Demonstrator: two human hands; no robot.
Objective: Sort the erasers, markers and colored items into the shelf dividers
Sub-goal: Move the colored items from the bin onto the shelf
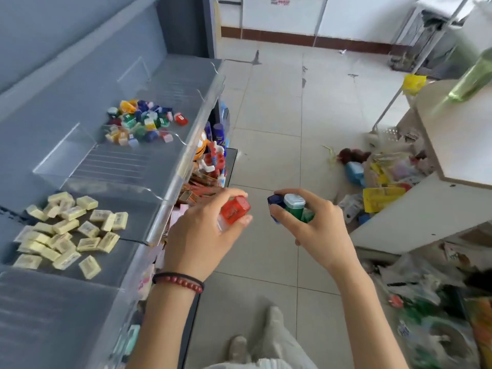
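Note:
My left hand grips a small red plastic item over the floor, just right of the shelf's front edge. My right hand holds a green item with a white cap together with a dark blue one. On the grey shelf a heap of colored items fills a far compartment. A pile of pale yellow erasers lies in a nearer compartment. Clear plastic dividers separate the sections.
A lower shelf under the front rail holds toys and packets. A white table stands at the right with a green bottle on it. Bags and packaged goods litter the floor beneath and beside it. My feet stand on grey tiles.

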